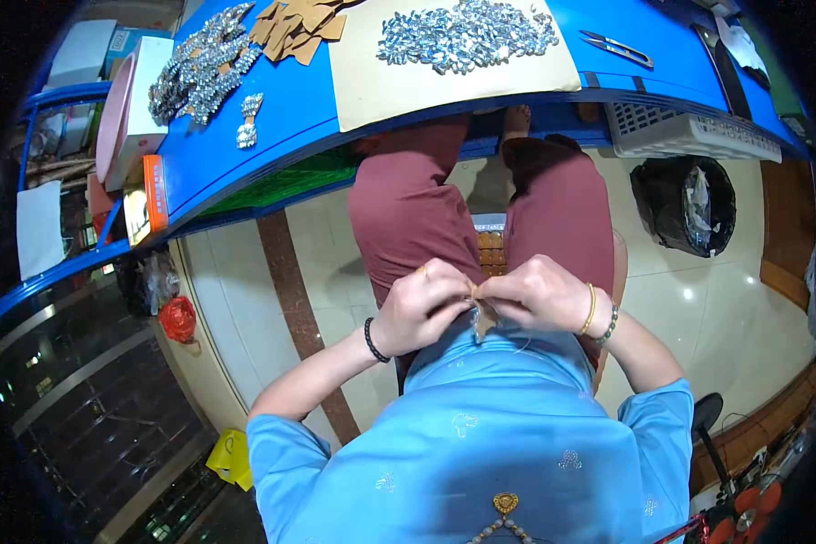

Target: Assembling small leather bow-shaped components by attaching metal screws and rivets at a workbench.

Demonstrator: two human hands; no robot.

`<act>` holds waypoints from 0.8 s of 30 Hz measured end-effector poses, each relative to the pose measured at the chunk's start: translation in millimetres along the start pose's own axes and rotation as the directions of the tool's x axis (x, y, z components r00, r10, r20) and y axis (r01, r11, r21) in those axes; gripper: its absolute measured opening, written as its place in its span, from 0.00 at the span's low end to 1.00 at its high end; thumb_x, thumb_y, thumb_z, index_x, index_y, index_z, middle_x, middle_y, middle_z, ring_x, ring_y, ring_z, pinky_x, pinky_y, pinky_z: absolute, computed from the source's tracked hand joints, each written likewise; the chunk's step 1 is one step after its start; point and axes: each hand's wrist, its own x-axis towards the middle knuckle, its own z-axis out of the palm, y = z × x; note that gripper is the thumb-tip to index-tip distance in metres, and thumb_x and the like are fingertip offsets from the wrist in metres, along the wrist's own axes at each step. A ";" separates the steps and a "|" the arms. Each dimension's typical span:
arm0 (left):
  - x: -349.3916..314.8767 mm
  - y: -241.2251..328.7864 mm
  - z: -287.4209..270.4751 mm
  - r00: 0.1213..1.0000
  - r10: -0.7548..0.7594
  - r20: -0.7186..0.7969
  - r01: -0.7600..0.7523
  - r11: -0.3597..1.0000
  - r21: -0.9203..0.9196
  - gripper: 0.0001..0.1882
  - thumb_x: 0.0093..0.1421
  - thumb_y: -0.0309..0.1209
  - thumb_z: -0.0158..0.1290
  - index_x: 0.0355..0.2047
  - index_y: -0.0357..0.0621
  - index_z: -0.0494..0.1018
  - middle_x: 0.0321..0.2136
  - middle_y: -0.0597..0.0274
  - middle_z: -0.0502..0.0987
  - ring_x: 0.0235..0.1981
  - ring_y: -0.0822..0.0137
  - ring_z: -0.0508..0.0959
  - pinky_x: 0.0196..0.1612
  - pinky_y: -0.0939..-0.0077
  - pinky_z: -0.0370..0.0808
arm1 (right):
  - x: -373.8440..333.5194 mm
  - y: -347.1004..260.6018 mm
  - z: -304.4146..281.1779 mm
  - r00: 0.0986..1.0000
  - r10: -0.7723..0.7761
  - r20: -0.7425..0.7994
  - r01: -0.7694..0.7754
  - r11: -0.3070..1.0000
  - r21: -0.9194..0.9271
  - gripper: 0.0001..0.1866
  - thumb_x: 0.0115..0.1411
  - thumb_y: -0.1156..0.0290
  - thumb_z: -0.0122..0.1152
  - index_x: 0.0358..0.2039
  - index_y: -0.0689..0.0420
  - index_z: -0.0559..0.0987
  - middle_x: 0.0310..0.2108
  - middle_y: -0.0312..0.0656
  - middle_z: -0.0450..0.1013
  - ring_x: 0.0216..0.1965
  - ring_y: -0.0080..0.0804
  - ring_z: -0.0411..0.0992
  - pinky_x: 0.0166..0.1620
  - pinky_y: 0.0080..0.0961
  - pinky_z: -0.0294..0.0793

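Observation:
Over my lap, my left hand (419, 308) and my right hand (546, 295) meet, thumbs and fingers pinched together. Between them is a small tan piece (487, 323) with silver rhinestones along its left edge; the fingers hide much of it. A thin thread seems to run below my right fingers. On the blue table (290, 95) ahead, a heap of loose rhinestones (467, 36) lies on a cream board (363, 95). Left of it are tan material pieces (301, 25), a pile of rhinestone-covered pieces (199, 68) and one separate rhinestone piece (248, 121).
Thread snips (618, 49) lie right of the board. Beneath the table's right part is a white plastic basket (689, 131), with a black-lined bin (684, 207) on the floor. An orange box (156, 192) stands at the table's left edge, beside blue shelving (59, 272).

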 end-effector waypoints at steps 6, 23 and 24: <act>1.6 2.2 -12.4 0.622 -0.624 0.474 0.765 0.355 -0.537 0.06 0.56 0.23 0.51 0.34 0.34 0.71 0.31 0.58 0.74 0.28 0.72 0.77 0.31 0.81 0.75 | -2.0 12.1 6.5 0.996 0.062 0.063 -0.082 0.916 0.393 0.07 0.51 0.74 0.56 0.33 0.57 0.76 0.22 0.42 0.74 0.24 0.33 0.75 0.30 0.24 0.73; -14.1 -6.1 -0.6 0.654 -0.440 0.615 0.631 -0.129 -0.765 0.09 0.61 0.29 0.48 0.38 0.37 0.68 0.30 0.62 0.73 0.27 0.74 0.75 0.33 0.78 0.75 | -9.8 8.0 26.8 0.964 0.247 0.099 -0.239 0.638 0.732 0.07 0.51 0.77 0.57 0.33 0.60 0.73 0.25 0.31 0.72 0.25 0.14 0.69 0.28 0.13 0.69; -16.2 -7.2 1.7 0.657 -0.421 0.625 0.611 -0.188 -0.769 0.09 0.61 0.30 0.48 0.38 0.38 0.68 0.30 0.62 0.73 0.27 0.74 0.75 0.33 0.77 0.75 | -9.6 5.8 25.5 0.952 0.277 0.133 -0.281 0.606 0.744 0.08 0.51 0.78 0.56 0.33 0.59 0.72 0.25 0.31 0.71 0.23 0.14 0.68 0.27 0.12 0.68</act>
